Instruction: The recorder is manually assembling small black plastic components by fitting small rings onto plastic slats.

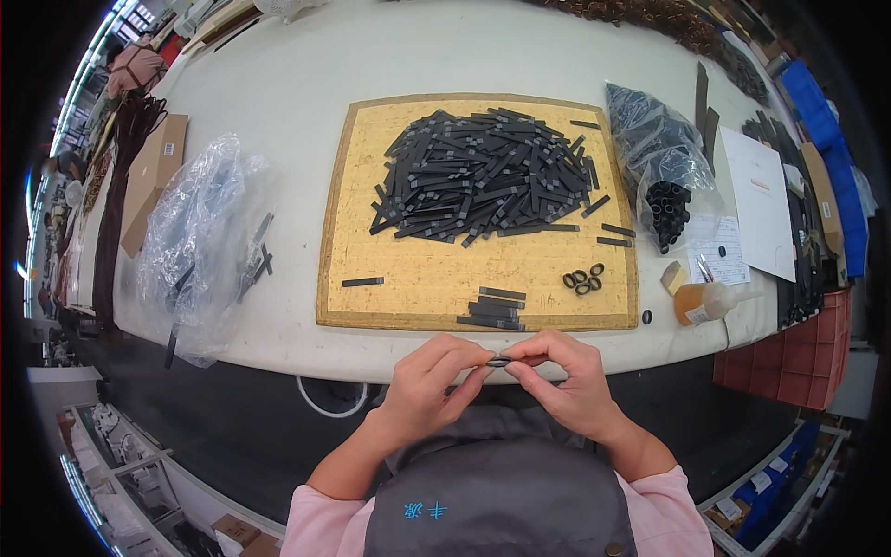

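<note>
Between my two hands, at the table's front edge, is a small black loop (499, 362) bent from a strip. My left hand (434, 379) pinches one side of it with thumb and forefinger. From the other side my right hand (562, 379) pinches it the same way. Just beyond my fingers, several black strips (495, 309) with grey ends lie stacked on a yellow board (427, 297). A big heap of similar strips (483, 172) covers the board's far part. Several finished-looking black rings (582, 278) sit in a cluster at its right.
Right of the board lie a clear bag of black rings (664, 176), a bottle of amber liquid (703, 304), a small tan block (674, 277) and white paper (756, 200). Crumpled clear plastic (200, 241) and a cardboard box (153, 181) are on the left. A red crate (789, 357) stands below the table's right end.
</note>
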`<control>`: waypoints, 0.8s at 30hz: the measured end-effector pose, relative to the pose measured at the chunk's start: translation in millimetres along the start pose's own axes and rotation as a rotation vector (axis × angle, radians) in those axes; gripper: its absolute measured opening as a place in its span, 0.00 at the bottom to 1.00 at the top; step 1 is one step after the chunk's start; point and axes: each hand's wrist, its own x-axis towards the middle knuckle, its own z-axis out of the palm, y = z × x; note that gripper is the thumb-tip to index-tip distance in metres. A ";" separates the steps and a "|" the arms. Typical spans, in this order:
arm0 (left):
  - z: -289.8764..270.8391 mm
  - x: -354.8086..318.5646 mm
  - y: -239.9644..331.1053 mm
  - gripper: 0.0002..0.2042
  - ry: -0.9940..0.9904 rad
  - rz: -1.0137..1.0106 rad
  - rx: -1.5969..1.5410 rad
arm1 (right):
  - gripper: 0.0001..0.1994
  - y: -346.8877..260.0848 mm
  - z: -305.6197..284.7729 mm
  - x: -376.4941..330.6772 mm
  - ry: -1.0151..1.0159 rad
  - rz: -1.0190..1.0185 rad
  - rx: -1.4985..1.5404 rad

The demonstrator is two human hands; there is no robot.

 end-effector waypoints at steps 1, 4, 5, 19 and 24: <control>-0.6 0.8 1.3 0.12 -0.012 0.009 0.017 | 0.07 -2.7 -1.1 1.4 0.004 -0.030 -0.047; -0.8 0.2 0.4 0.12 -0.047 0.036 0.049 | 0.08 -3.4 -3.5 1.8 0.003 -0.134 -0.128; -0.3 -0.4 1.0 0.12 -0.037 0.041 0.051 | 0.08 -3.6 -3.5 1.8 0.005 -0.139 -0.129; 16.2 -9.3 -2.3 0.11 0.084 -0.083 -0.189 | 0.06 4.7 -8.0 0.1 -0.081 -0.012 0.127; 19.4 -12.7 -3.0 0.10 0.102 -0.082 -0.237 | 0.04 8.5 -6.6 -4.1 -0.100 0.063 0.250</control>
